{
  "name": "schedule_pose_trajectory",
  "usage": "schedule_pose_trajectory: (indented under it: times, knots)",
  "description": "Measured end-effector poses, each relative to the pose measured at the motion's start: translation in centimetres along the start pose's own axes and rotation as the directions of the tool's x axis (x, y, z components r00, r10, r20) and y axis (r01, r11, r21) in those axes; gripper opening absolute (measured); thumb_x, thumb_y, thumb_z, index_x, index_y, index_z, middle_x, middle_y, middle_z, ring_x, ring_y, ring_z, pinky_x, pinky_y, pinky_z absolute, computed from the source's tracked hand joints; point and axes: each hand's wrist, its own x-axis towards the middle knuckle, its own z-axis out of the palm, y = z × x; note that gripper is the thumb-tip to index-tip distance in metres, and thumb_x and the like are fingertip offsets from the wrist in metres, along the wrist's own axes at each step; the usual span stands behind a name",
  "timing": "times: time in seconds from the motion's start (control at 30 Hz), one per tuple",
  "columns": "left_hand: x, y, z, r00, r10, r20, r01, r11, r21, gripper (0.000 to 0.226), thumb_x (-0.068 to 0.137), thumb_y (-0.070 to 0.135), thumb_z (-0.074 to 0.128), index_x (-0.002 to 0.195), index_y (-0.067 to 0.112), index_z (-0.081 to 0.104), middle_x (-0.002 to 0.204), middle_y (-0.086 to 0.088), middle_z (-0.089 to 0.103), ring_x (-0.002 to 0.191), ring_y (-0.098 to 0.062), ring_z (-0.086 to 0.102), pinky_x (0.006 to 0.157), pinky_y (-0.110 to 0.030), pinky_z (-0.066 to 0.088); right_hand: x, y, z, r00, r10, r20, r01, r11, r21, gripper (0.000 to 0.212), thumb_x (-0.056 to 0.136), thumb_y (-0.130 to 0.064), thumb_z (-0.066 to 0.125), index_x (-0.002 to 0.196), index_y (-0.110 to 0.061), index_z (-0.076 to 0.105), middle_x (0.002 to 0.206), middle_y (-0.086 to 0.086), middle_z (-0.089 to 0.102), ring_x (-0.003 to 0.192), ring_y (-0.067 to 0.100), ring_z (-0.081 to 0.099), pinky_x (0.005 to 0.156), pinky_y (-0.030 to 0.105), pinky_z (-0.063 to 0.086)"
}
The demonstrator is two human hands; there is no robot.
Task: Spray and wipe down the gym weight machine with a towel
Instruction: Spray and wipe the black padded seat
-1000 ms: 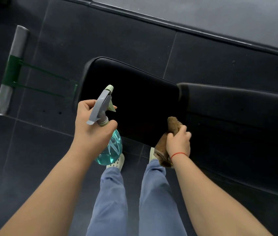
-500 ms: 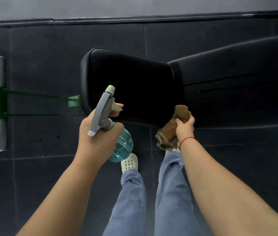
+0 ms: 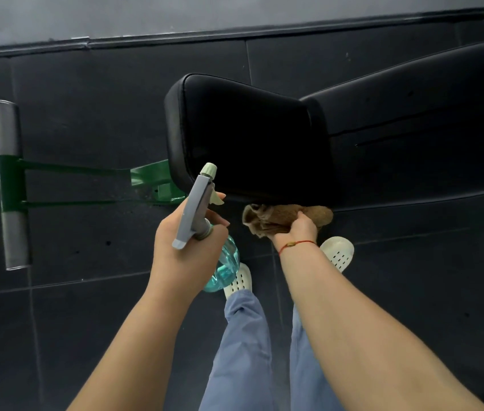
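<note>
The weight machine's black seat pad (image 3: 249, 137) sits above the dark floor (image 3: 86, 114). A long back pad (image 3: 412, 114) joins it on the right. A green frame (image 3: 151, 179) runs from under the seat to a grey foot bar (image 3: 9, 185) on the left. The person's right hand (image 3: 297, 229) holds a bunched brown towel (image 3: 276, 218) against the near edge of the seat pad, fingers curled tight around it. The left hand (image 3: 187, 247) grips a spray bottle (image 3: 194, 209) with blue-green liquid inside. Its fingers wrap round the neck, and the tip points at the seat. White shoes (image 3: 338, 253) stand just below the pad.
</note>
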Motion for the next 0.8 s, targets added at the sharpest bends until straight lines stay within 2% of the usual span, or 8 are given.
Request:
schedule_pose_trajectory:
  times: [0.17,0.3,0.47,0.57,0.63,0.7,0.77,0.8]
  knots:
    - [-0.5,0.2,-2.7,0.998,0.032,-0.062,-0.027,0.996,0.086,0.025,0.084,-0.008,0.063,0.1,0.011,0.069,0.08,-0.017,0.065,0.057,-0.008,0.049,0.051,-0.018,0.045,-5.4,5.8,4.0,0.979,0.136,0.151,-0.142,0.989,0.032,0.038,0.101,-0.027,0.054,0.139,-0.022,0.05,0.133,0.018,0.061,0.119,0.044,0.059,0.088,0.064,0.047]
    - [-0.7,0.7,-4.5,0.99,0.063,-0.125,-0.042,0.985,0.169,0.012,0.082,-0.006,0.066,0.088,0.004,0.065,0.073,-0.017,0.059,0.061,-0.022,0.053,0.053,-0.026,0.047,-8.1,7.7,5.4,0.963,0.202,0.179,-0.196,0.979,-0.052,0.048,0.097,-0.031,0.057,0.143,-0.023,0.046,0.139,0.017,0.056,0.119,0.046,0.059,0.093,0.071,0.046]
    - [-1.6,3.7,-5.4,0.982,0.072,-0.175,-0.051,0.991,0.126,0.01,0.084,-0.009,0.063,0.092,-0.004,0.066,0.085,-0.025,0.063,0.06,-0.003,0.052,0.05,-0.012,0.043,-7.6,6.5,5.1,0.974,0.214,0.075,-0.206,0.973,-0.102,0.071,0.082,-0.049,0.06,0.147,-0.027,0.042,0.139,0.019,0.055,0.12,0.048,0.056,0.097,0.081,0.031]
    - [-2.3,5.9,-4.4,0.984,0.095,-0.147,-0.083,0.993,0.086,0.023,0.082,-0.01,0.063,0.096,0.007,0.069,0.078,-0.008,0.063,0.061,-0.002,0.058,0.051,-0.012,0.046,-10.7,3.2,3.6,0.968,0.206,0.146,-0.194,0.977,-0.094,0.059,0.092,-0.05,0.06,0.14,-0.018,0.047,0.127,0.024,0.063,0.109,0.05,0.063,0.083,0.079,0.044]
    - [-2.5,7.2,-2.9,0.983,0.141,-0.115,-0.132,0.988,0.081,0.031,0.081,-0.01,0.064,0.097,0.016,0.068,0.079,-0.005,0.064,0.069,-0.013,0.061,0.06,-0.025,0.05,-12.4,-0.2,2.1,0.972,0.142,0.188,-0.13,0.989,-0.077,0.044,0.099,-0.041,0.057,0.133,-0.014,0.051,0.124,0.026,0.064,0.109,0.05,0.064,0.074,0.068,0.054]
    - [-2.2,8.2,-0.7,0.988,0.139,-0.07,-0.133,0.987,0.087,0.033,0.083,-0.008,0.066,0.099,0.021,0.067,0.079,-0.005,0.065,0.074,-0.023,0.063,0.064,-0.036,0.053,-12.2,-3.8,0.7,0.98,0.047,0.196,-0.036,0.998,-0.056,0.054,0.087,-0.043,0.067,0.133,-0.018,0.053,0.123,0.02,0.065,0.109,0.045,0.064,0.087,0.067,0.051]
    - [-1.9,9.1,2.0,0.989,0.149,-0.001,-0.148,0.986,0.073,0.04,0.085,-0.004,0.067,0.1,0.033,0.066,0.079,0.003,0.069,0.077,-0.013,0.065,0.069,-0.033,0.055,-11.8,-8.1,-0.5,0.983,-0.044,0.18,0.059,0.995,-0.082,0.07,0.074,-0.048,0.072,0.136,-0.023,0.054,0.122,0.015,0.067,0.105,0.041,0.067,0.096,0.069,0.046]
    - [-1.8,9.6,3.7,0.986,0.162,0.04,-0.165,0.984,0.071,0.044,0.086,-0.002,0.068,0.1,0.04,0.064,0.082,0.009,0.07,0.08,-0.007,0.066,0.072,-0.031,0.055,-11.3,-10.4,-1.0,0.981,-0.057,0.184,0.075,0.993,-0.09,0.065,0.076,-0.049,0.071,0.134,-0.023,0.056,0.12,0.014,0.069,0.103,0.041,0.068,0.097,0.068,0.046]
